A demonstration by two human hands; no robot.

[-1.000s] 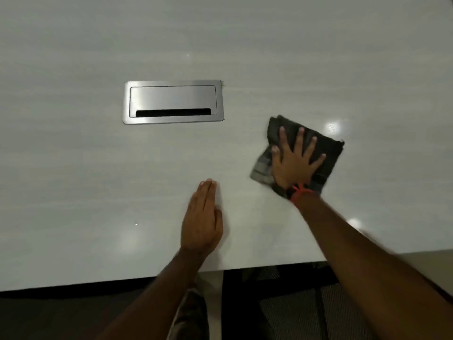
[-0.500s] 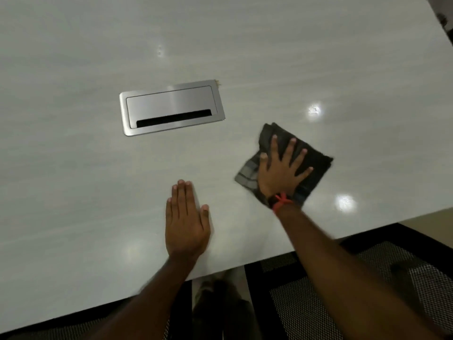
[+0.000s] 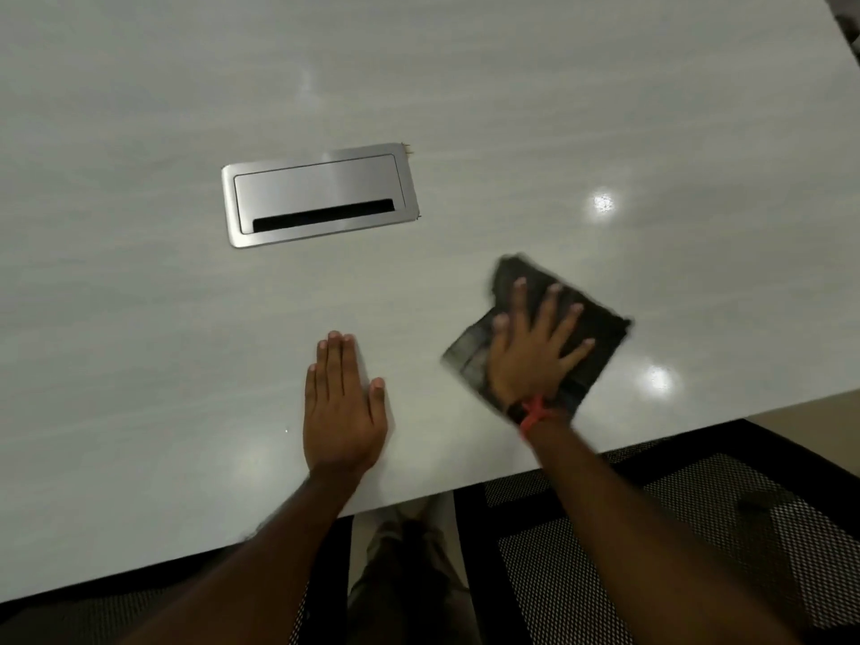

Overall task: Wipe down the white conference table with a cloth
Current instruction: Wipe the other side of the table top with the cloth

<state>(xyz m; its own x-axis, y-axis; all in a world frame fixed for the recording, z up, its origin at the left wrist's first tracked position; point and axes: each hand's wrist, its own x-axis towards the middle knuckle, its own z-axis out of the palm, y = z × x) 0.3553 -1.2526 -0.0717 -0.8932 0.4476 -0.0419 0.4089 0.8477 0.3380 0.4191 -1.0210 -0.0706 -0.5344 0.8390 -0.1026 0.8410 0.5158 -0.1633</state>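
A white conference table (image 3: pixel 139 342) fills most of the view. On it, near the front edge at the right, lies a dark folded cloth (image 3: pixel 598 330). My right hand (image 3: pixel 535 351) presses flat on the cloth with fingers spread, covering its middle; a red band circles the wrist. My left hand (image 3: pixel 342 407) rests palm down on the bare table to the left of the cloth, fingers together, holding nothing.
A brushed metal cable box lid (image 3: pixel 319 195) with a dark slot is set flush into the table, beyond my left hand. Black mesh chairs (image 3: pixel 698 551) stand under the front edge. The table's right edge shows at the top right corner.
My right hand has slid the cloth over the table near the front edge, and the cloth is blurred by motion. My left hand stays flat beside it. The view has shifted.
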